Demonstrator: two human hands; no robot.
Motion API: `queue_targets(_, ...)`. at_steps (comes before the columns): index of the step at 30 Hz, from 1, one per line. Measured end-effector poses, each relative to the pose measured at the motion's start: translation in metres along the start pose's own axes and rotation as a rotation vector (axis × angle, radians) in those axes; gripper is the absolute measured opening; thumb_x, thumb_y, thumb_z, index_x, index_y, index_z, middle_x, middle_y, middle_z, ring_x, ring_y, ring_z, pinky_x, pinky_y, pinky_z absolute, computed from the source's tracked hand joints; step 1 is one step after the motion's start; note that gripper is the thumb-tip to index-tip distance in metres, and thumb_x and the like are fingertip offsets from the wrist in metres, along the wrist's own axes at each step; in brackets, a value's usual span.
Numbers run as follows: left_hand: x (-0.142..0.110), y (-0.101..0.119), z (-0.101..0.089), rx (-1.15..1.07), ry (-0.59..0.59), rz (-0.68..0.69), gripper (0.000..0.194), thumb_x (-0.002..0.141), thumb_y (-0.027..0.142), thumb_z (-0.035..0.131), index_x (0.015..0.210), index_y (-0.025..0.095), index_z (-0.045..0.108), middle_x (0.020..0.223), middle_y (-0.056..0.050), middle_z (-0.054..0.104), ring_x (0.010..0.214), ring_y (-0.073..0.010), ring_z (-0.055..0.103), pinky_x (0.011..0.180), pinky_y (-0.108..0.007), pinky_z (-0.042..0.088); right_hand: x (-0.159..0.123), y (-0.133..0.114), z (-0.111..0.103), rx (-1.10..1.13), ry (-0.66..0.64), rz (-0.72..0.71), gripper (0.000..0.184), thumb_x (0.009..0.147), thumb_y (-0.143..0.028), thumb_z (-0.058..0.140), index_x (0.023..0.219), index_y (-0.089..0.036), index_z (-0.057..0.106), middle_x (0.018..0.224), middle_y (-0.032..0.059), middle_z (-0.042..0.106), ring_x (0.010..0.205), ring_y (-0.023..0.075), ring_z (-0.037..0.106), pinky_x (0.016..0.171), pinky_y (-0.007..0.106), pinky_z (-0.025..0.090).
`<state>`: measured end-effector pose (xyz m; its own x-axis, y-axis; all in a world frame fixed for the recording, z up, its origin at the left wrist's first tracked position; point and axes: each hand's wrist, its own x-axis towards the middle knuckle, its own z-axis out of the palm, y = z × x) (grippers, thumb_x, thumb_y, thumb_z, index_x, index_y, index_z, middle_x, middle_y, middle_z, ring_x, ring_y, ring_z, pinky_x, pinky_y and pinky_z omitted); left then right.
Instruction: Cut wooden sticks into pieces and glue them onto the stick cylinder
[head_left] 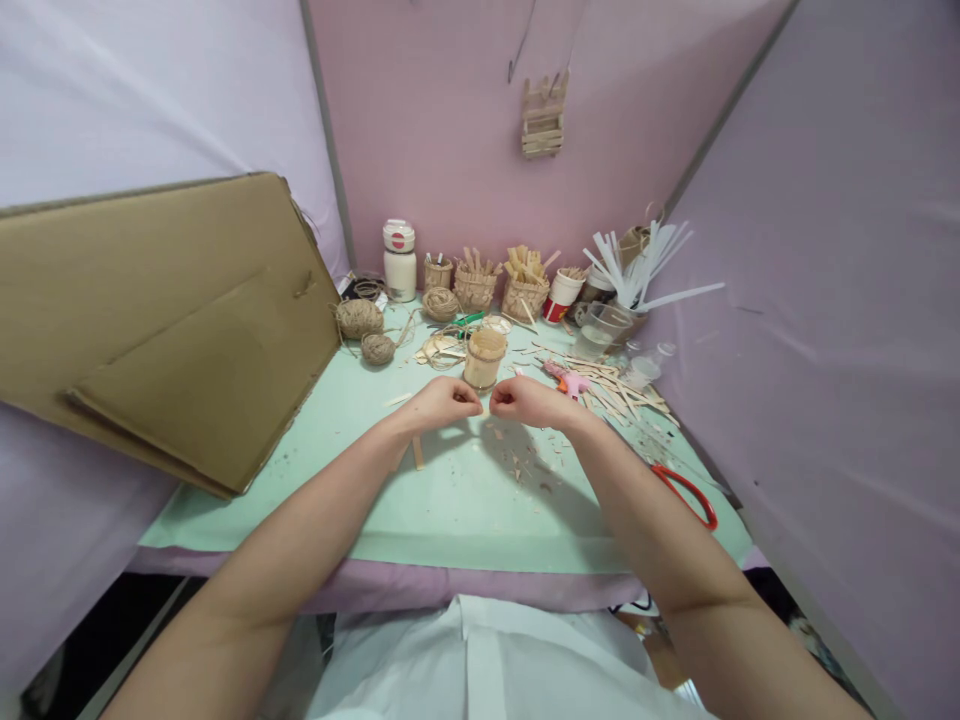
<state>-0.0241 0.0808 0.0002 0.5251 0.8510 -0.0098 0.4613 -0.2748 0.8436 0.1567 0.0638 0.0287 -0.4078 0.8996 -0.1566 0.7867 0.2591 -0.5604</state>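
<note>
- White shirt front (420, 660) nearest cam, cut off at bottom edge; both forearms (330, 510) reach past it over the bench (465, 535).
- L grip (444, 402): fingers curled, tips pressed together. R grip (526, 400): same, facing it across a narrow gap. Prob. held low & close for fine control.
- Can't tell what, if anything, either pinches; pale speck (486, 411) betw. tips too small to ID.
- Wooden cup (484, 358) upright just beyond both grips, approx. centred, prob. so either can reach it; contact w/ fingers hard to judge.
- Pink glue gun (574, 384) R of R grip by loose wood strips (615, 385), prob. parked handy.
- Red-handled scissors (701, 500) farther R & nearer body than R grip; blades hard to trace by forearm.
- Twine balls (360, 319) beyond & L of L grip; strip-filled tubs (525, 298) farther beyond both, prob. to keep stock sorted.
- Cardboard (187, 330) well L of L grip, cut off by frame edge; anything behind it hidden.
</note>
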Motion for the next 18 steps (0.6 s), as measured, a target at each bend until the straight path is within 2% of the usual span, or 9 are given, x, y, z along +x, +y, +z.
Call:
queue_targets(5, 0.0, 0.0, -0.001, -0.035, 0.018, 0.01, 0.021, 0.065, 0.03, 0.059, 0.073, 0.014, 0.07, 0.072, -0.003, 0.068, 0.069, -0.015, 0.058, 0.061, -0.024, 0.043, -0.003, 0.004, 0.0, 0.071, 0.044, 0.011, 0.013, 0.067, -0.023, 0.051, 0.066, -0.015, 0.061, 0.058, -0.0027, 0.052, 0.052, 0.0087, 0.041, 0.047, 0.02, 0.029)
queue_targets(10, 0.004, -0.003, -0.003, -0.082, 0.061, 0.023, 0.022, 0.065, 0.033, 0.06, 0.071, 0.014, 0.069, 0.072, -0.003, 0.067, 0.068, -0.0148, 0.057, 0.06, -0.024, 0.041, -0.012, 0.008, -0.006, 0.153, 0.124, 0.057, 0.025, 0.074, -0.033, 0.049, 0.077, -0.015, 0.066, 0.061, -0.0011, 0.056, 0.047, 0.0081, 0.039, 0.044, 0.02, 0.028)
queue_targets(18, 0.004, -0.002, -0.006, -0.13, 0.087, -0.01, 0.026, 0.066, 0.035, 0.062, 0.076, 0.012, 0.069, 0.076, -0.004, 0.068, 0.068, -0.0144, 0.057, 0.061, -0.025, 0.041, -0.012, 0.015, 0.002, 0.23, 0.165, 0.102, 0.026, 0.073, -0.035, 0.048, 0.078, -0.014, 0.064, 0.062, -0.0004, 0.056, 0.051, 0.0091, 0.043, 0.045, 0.02, 0.029)
